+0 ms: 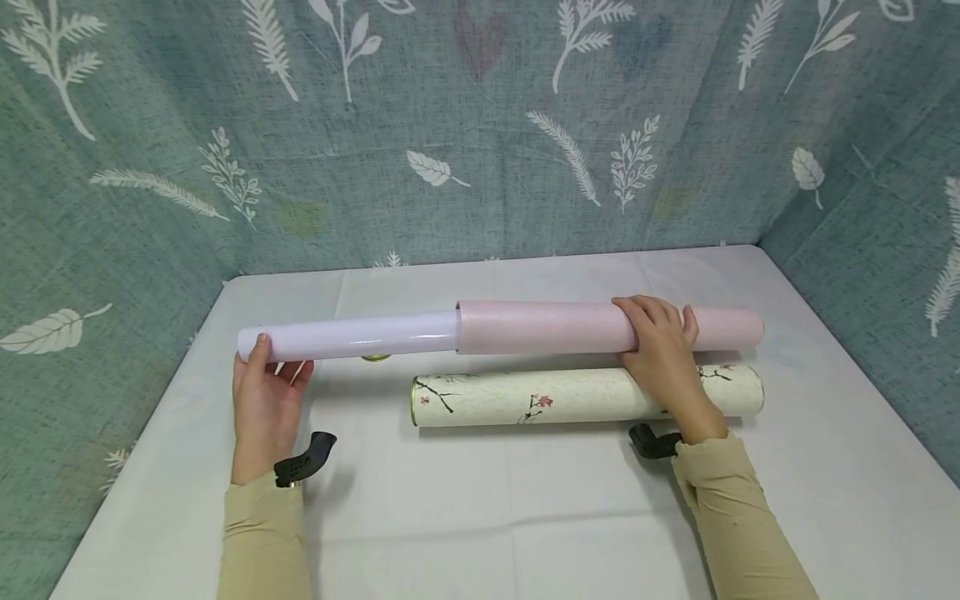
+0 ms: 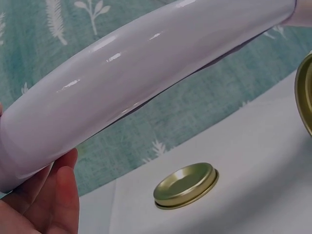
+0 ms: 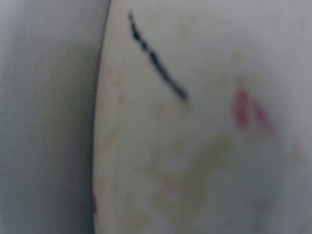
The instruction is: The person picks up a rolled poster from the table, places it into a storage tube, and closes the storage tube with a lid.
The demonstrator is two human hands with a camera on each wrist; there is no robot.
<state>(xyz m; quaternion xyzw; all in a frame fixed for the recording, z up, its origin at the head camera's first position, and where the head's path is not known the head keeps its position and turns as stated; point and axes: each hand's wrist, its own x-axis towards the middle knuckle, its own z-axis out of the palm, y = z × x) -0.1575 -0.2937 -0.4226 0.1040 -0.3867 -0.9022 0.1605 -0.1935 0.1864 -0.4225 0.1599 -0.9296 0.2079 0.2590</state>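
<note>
A long roll is held level above a white table [image 1: 480, 517], running left to right. Its left part is a glossy white roll [image 1: 352, 336], which is seen sliding out of a pink sleeve [image 1: 540, 327] that covers the right part.

The left end of the white roll is gripped by the left hand [image 1: 264, 408]: the thumb is laid over the near upper side of the roll, and the fingers are curled beneath it, with the palm turned upward. In the left wrist view, the fingers [image 2: 58, 195] are seen pressed against the underside of the roll's end.

The pink sleeve is clasped from above by the right hand [image 1: 663, 350], right of the sleeve's middle. The fingers are wrapped over the top and down the far side; the thumb cannot be seen.

Just near of the held roll, a cream tube printed with dark branches and pink blossoms [image 1: 585, 395] is laid on the table, parallel to it and under the right wrist. Its left end is rimmed in gold. In the right wrist view only a blurred stretch of this printed surface is shown.

A gold lid [image 2: 186, 185] is set on the table below the white roll, well apart from the left hand. The table is enclosed by a teal cloth with white leaf prints [image 1: 480, 150].
</note>
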